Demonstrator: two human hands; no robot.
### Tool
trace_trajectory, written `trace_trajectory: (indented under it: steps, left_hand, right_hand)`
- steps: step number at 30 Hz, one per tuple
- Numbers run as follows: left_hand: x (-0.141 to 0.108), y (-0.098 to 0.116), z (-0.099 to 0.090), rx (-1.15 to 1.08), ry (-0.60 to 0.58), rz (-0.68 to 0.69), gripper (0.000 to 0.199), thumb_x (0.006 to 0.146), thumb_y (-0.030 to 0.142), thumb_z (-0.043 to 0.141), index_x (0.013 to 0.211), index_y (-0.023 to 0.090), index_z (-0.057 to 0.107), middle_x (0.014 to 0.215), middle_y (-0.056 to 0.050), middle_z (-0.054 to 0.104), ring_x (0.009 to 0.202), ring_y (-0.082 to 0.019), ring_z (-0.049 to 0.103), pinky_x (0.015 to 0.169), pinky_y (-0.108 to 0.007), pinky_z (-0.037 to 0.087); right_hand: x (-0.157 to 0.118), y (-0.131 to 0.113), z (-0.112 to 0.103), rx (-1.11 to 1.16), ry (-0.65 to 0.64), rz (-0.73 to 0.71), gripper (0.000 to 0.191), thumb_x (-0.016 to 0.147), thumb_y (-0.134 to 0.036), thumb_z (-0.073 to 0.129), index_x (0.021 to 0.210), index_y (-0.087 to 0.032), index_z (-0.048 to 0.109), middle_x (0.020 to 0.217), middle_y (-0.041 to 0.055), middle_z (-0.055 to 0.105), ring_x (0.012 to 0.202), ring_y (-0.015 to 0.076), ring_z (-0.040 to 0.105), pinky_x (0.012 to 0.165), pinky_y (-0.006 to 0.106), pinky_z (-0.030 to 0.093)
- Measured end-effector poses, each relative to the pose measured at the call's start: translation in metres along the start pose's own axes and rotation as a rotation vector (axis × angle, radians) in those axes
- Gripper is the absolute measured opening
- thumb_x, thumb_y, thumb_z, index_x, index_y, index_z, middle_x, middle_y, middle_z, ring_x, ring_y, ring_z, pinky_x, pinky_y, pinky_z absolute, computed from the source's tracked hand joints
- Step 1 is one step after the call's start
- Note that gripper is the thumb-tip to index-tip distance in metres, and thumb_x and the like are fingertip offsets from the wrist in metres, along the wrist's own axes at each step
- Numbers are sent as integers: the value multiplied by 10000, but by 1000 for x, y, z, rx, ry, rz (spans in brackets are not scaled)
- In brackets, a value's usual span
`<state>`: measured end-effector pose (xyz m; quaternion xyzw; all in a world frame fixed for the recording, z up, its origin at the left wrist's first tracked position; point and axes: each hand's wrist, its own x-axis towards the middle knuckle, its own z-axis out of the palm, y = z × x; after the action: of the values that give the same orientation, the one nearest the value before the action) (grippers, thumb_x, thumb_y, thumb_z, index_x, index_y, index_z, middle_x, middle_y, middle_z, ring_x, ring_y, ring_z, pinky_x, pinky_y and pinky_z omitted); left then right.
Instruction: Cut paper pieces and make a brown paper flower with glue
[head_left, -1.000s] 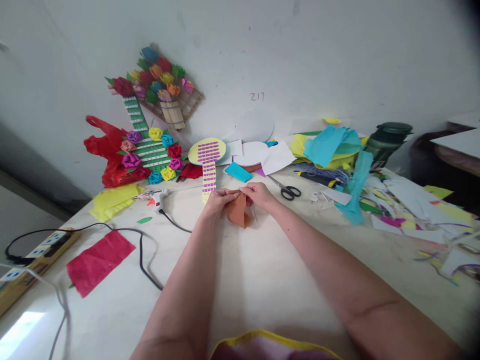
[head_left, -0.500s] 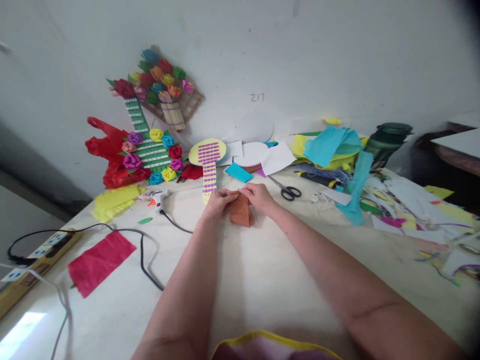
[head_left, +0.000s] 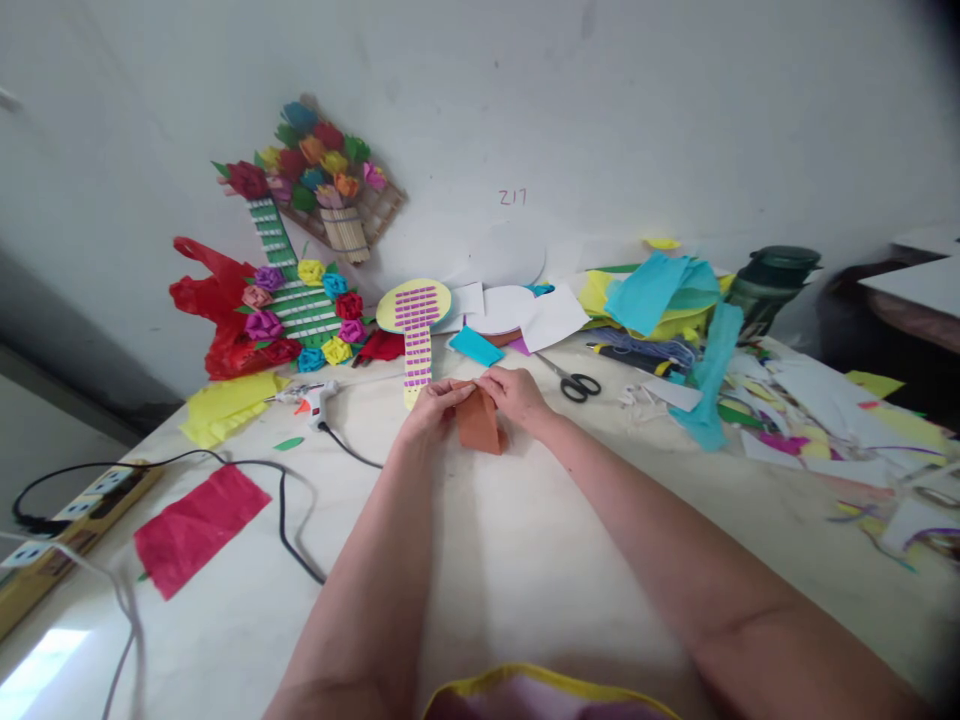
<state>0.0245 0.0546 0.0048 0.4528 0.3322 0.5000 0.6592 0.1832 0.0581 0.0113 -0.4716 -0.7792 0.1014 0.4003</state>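
Note:
An orange-brown piece of paper (head_left: 478, 423) hangs between my two hands above the middle of the white table (head_left: 517, 560). My left hand (head_left: 437, 405) pinches its upper left edge, fingers closed. My right hand (head_left: 514, 392) grips the top edge on the other side, its fingertips close to those of the left. The lower part of the paper hangs free and looks folded or curved at its right side. Just behind the hands stand a yellow round-topped piece with purple strips (head_left: 417, 320) and a blue folded paper (head_left: 477, 346).
Black-handled scissors (head_left: 579, 387) lie right of my hands. To the left are a glue gun (head_left: 316, 402) with its black cord, red paper (head_left: 201, 530) and a power strip (head_left: 82, 515). Paper scraps (head_left: 825, 410) and a dark green bottle (head_left: 772, 285) are on the right.
The top edge of the orange-brown paper has shifted slightly between my fingertips. Both hands stay almost in the same place, still gripping it.

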Motion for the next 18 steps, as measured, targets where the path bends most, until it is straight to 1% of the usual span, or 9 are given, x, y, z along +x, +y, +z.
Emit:
trace_trajectory:
  steps: [3,4,6,8,10,12,14,18]
  left_hand:
    - [1,-1,-1,-32,27,23,238,557,313,757,637,125,634,585,-19,606,521,-96,543,509,-212,392]
    - [1,-2,-2,-35,28,25,239,558,319,756,627,127,632,575,-17,601,513,-95,540,501,-212,391]
    - [2,-2,-2,-31,20,23,236,555,315,758,620,129,630,560,-14,594,499,-93,534,488,-210,389]
    - [3,-3,-3,-26,19,20,233,556,312,760,617,128,630,546,-11,587,485,-87,525,478,-206,386]
    - [3,-2,-3,-13,34,24,237,553,315,762,615,128,629,542,-11,586,478,-83,518,468,-201,379]
    - [3,-1,-2,18,58,33,250,548,331,764,610,129,629,541,-13,586,473,-82,511,453,-197,369]
    - [3,1,-1,55,74,40,267,543,351,765,611,130,633,546,-18,590,476,-86,511,449,-198,366]
    - [3,1,0,91,81,52,285,544,375,759,633,131,641,564,-24,601,495,-97,518,469,-208,374]
  right_hand:
    - [-1,-2,0,-22,7,-10,278,847,-339,416,738,-192,626,675,34,637,610,136,529,605,236,338]
    - [-1,-2,-1,2,5,-8,274,844,-342,421,734,-193,623,666,30,633,606,134,528,605,236,343]
    - [-1,-3,-1,121,-16,18,249,818,-363,460,735,-188,616,647,23,619,598,129,529,592,232,357]
    - [-1,-4,-2,296,-58,72,211,761,-372,531,728,-176,600,627,10,600,588,124,528,565,226,373]
    - [-1,-4,-3,459,-102,153,181,697,-346,587,674,-169,557,595,-12,565,568,116,517,539,224,388]
    - [0,-3,-4,575,-135,241,180,661,-306,602,605,-175,493,551,-38,518,536,104,495,520,225,402]
    - [1,-3,-4,654,-157,312,198,644,-281,608,571,-180,454,521,-56,482,509,94,481,509,228,416]
    - [3,-5,-7,733,-182,390,178,652,-240,611,571,-170,469,502,-59,484,480,80,476,493,216,419]
